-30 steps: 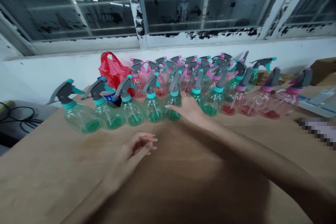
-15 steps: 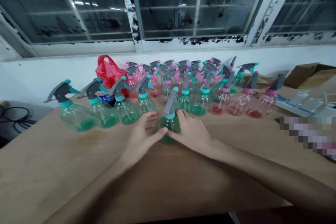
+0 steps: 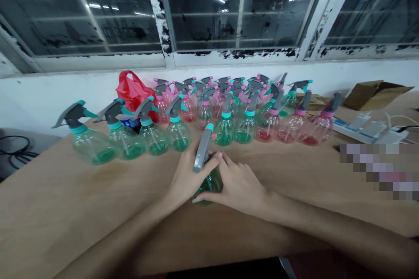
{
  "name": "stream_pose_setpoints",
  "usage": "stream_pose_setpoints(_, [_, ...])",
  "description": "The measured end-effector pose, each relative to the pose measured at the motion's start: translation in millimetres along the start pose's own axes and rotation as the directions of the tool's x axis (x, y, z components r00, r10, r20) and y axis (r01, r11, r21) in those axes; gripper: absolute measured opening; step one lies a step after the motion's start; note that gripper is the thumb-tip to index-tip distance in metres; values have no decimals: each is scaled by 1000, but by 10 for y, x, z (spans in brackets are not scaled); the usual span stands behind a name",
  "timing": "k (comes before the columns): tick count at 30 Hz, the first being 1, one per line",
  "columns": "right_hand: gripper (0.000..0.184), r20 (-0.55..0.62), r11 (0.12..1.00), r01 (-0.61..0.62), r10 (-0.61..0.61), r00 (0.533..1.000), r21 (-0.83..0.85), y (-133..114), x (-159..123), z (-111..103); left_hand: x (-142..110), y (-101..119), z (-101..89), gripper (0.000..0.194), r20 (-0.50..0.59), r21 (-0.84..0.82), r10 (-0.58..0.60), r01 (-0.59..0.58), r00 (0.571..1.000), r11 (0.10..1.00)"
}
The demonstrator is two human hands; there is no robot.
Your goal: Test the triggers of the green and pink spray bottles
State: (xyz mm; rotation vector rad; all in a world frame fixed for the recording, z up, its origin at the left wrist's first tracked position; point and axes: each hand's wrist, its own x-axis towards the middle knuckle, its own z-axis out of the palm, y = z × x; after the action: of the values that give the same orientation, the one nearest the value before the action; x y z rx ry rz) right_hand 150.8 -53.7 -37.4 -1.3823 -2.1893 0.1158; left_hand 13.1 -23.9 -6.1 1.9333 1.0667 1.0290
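Observation:
A green spray bottle [image 3: 212, 183] with a grey trigger head and teal nozzle stands on the table between my hands. My left hand [image 3: 191, 168] wraps round its neck below the head, thumb across the front. Lower down, my right hand [image 3: 240, 181] grips the clear body from the right side, its thumb across the front. The bottle's collar is hidden by my fingers. Just beyond it, a row of spray bottles includes a green one [image 3: 224, 128] and a pink one [image 3: 268, 127], each with coloured liquid in the bottom.
More spray bottles crowd against the wall behind the front row. A red plastic bag [image 3: 131, 89] sits at the back left. To the right lie a white power strip [image 3: 366, 128] and an open cardboard box [image 3: 373, 95]. Black cable [image 3: 16, 152] hangs beyond the table's left edge.
The bottle between my hands has come nearer to me and away from the row. My left hand, which was loose beside it, has closed round its neck.

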Motion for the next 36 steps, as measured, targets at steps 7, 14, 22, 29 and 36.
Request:
stream_pose_setpoints(7, [89,154,969,39,-79,985,244,222,-137,3,-8,-101,20,39,-15,-88,12,-14,1000,996])
stream_pose_setpoints(14, [78,207,982,28,-66,976,184,754,-251,95,58,-45,-9,23,42,-76,-3,7,999,997])
stream_pose_setpoints(22, [68,224,990,84,-109,969,116,1115,-202,167,263,-69,2,21,89,16,-36,34,995,999])
stream_pose_setpoints(29, [56,203,985,99,-128,971,144,1114,-188,220,389,-104,25,20,82,30,-35,32,996,999])
stream_pose_setpoints(36, [52,230,979,98,-138,963,180,1147,-193,223,393,-90,18,13,93,-56,30,-24,995,998])
